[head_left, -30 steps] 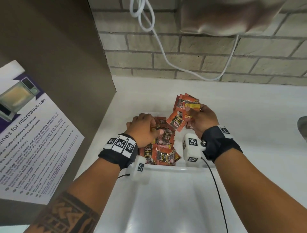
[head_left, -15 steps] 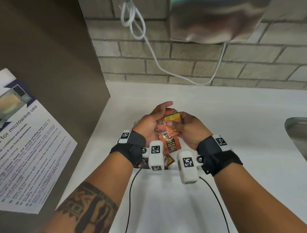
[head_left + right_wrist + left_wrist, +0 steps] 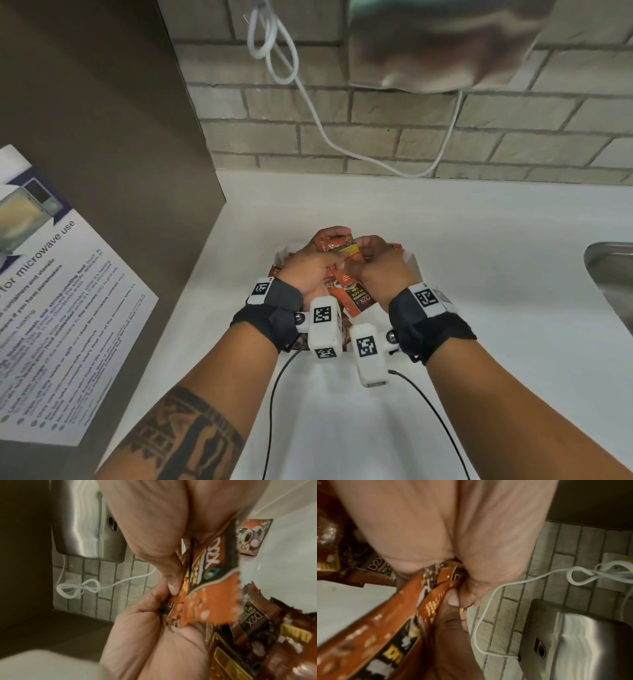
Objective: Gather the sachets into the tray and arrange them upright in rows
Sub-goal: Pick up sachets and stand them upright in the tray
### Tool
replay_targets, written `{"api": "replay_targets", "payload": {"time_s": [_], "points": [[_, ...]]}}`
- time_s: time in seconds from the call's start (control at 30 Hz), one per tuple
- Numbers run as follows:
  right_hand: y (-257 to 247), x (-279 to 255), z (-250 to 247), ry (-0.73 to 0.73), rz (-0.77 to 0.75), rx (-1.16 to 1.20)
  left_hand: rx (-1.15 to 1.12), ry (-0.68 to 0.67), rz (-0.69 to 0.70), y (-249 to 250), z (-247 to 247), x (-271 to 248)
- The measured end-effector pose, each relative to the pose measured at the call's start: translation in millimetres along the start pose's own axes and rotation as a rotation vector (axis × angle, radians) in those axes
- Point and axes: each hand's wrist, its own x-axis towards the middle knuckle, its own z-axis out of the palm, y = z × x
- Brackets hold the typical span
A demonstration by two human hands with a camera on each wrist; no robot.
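1. Both forearms reach forward side by side, the wrists close together over the near part of the counter.
2. The left hand (image 3: pixel 310 265) has its back turned up, fingers curled over the top of a bunch of sachets (image 3: pixel 346 270).
3. The right hand (image 3: pixel 383 263) faces it, thumb and fingers pinching the same bunch from the right side.
4. The fingertips of the two hands meet at the far end of the bunch.
5. Each wrist wears a dark strap with a white camera block.

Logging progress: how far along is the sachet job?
Gathering looks mostly done: loose sachets lie in the tray. Both hands, left and right, hold a bunch above it. Left: no upright rows visible yet.
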Motion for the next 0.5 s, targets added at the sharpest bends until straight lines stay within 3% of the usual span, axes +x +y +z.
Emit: {"api": "replay_targets", "payload": {"time_s": [0.3, 0.5], "points": [[-2.2, 1.2, -21.7, -0.253, 0.204, 0.051, -0.075, 0.016, 0.041, 10.8, -10.2, 0.1], [-3.7, 3.1, -31.8, -0.143, 0.256, 0.226, -0.061, -0.006, 0.056, 10.8, -9.5, -2.2]]}}
